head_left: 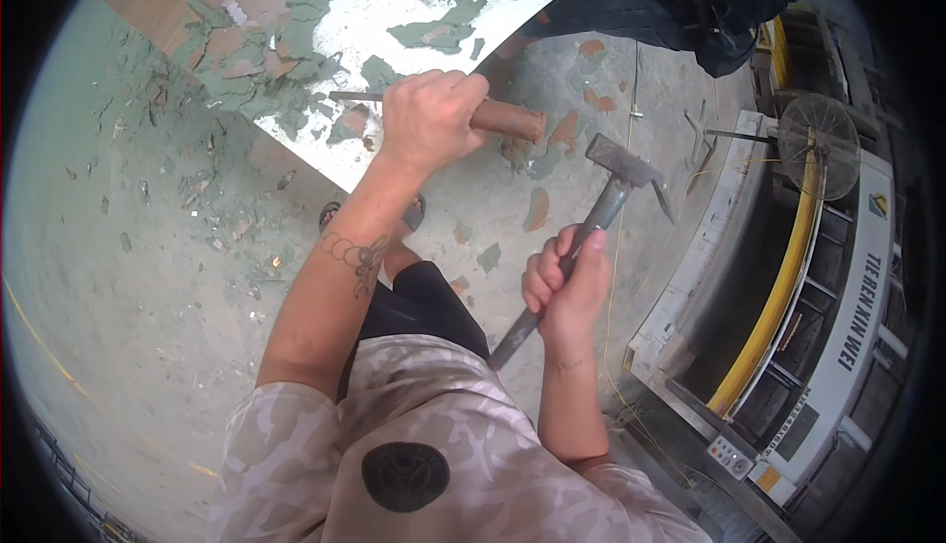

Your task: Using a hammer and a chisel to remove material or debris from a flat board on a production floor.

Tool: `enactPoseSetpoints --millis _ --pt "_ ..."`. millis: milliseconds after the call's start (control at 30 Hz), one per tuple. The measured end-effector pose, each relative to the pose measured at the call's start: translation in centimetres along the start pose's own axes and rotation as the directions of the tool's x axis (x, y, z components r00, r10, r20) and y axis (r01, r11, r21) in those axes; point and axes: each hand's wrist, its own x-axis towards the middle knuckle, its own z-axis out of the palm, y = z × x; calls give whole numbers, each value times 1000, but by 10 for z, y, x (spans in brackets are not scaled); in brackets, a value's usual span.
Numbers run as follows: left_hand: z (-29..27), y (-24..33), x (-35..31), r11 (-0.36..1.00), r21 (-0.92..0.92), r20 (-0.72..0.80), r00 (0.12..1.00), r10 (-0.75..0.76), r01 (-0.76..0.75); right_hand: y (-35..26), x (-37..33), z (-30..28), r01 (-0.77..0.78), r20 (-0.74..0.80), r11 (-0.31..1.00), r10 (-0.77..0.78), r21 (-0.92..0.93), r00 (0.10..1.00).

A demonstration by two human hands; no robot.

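Note:
My left hand (429, 119) is closed around the brownish handle of a chisel (514, 120). Its narrow metal blade points left, over the corner of a board (370, 16) whose green coating is broken into flakes; whether the tip touches the surface I cannot tell. Lower and to the right, my right hand (564, 282) grips the grey shaft of a claw hammer (599, 210). The hammer's head is up, near the chisel's butt but apart from it, and the shaft's lower end reaches toward my shirt.
Loose green and brown flakes (537, 210) lie over the concrete floor (473, 292). At the right stands a large white machine (852, 297) with a yellow bar (774, 331) and a round wire-guard fan (818, 146). Another person in dark clothing (631, 1) is close by the board's far side.

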Motion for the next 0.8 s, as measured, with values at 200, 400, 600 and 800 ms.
enactPoseSetpoints --millis 200,400,600,800 --pt "7 -1 -4 998 53 -5 1000 29 -29 -9 22 -7 102 -70 985 -93 140 993" --pt "12 -11 -4 990 137 -23 999 34 -31 3 40 -8 -113 185 993 120 -45 975" --pt "4 -10 -10 988 149 47 999 27 -33 -6 57 -27 -96 101 989 85 112 991" --pt "-22 0 -23 993 -16 87 990 115 -114 -2 54 -47 -103 198 993 112 -53 974"
